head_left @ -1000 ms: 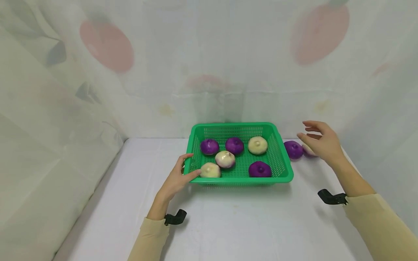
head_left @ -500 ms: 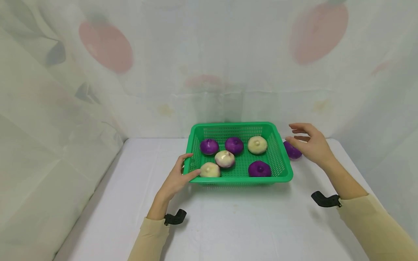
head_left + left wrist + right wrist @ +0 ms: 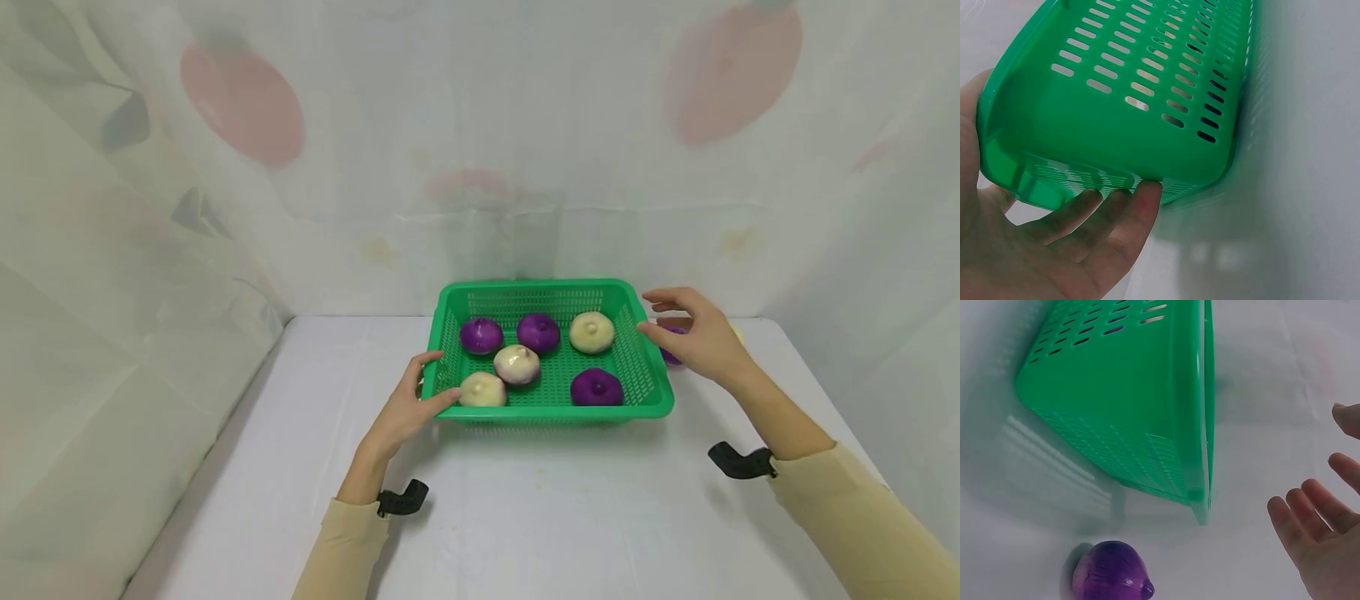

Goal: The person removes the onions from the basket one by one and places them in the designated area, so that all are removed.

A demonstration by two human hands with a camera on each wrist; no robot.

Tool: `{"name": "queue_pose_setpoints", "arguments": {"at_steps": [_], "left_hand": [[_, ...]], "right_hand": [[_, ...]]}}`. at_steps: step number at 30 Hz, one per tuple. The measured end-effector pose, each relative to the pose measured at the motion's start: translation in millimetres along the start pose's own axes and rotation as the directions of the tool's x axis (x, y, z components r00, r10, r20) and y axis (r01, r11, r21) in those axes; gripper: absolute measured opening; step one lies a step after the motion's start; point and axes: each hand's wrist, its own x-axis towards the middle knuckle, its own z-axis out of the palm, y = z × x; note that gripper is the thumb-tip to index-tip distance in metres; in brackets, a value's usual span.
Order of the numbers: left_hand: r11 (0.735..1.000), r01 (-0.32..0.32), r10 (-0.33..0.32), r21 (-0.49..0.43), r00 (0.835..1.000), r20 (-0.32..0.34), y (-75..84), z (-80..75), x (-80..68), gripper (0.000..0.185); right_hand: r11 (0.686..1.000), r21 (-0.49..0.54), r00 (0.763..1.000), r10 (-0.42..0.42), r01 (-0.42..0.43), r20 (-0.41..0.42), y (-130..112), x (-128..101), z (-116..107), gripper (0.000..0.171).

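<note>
On white desk, green perforated plastic basket: left hand grips its near-left corner; right hand, fingers spread, beside its right rim, seemingly not touching, purple onion close by.

My left hand with thumb and fingers curled in a grip; my right hand spread, fingers relaxed, empty.

Wide free bench along the near edge, in front of the green basket. Narrow gap between the basket's right wall and the purple onion near the far right corner, partly filled by the right hand. Basket's near left corner taken by the left hand. Curtain closing the left and far edges.
</note>
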Motion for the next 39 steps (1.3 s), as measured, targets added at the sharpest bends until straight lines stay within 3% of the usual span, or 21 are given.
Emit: {"name": "queue_pose_setpoints", "arguments": {"at_steps": [10, 26, 30, 39], "left_hand": [[1.000, -0.003, 0.003, -0.009, 1.000, 0.002, -1.2, 1.1, 0.2, 0.084], [1.000, -0.002, 0.002, -0.002, 1.000, -0.004, -2.8, 2.2, 0.7, 0.081], [1.000, -0.002, 0.002, -0.003, 1.000, -0.008, -3.1, 1.7, 0.3, 0.080], [1.000, 0.001, 0.000, 0.006, 1.000, -0.015, -2.8, 1.4, 0.1, 0.078]], "right_hand": [[0.999, 0.009, 0.997, -0.047, 0.046, 0.069, -1, 1, 12, 0.046], [0.971, -0.175, 0.959, -0.113, 0.162, 0.259, -2, 3, 32, 0.043], [0.940, -0.282, 0.950, -0.107, 0.192, 0.292, -5, 3, 37, 0.039], [0.835, -0.461, 0.923, -0.132, 0.300, 0.362, -12, 3, 49, 0.040]]}}
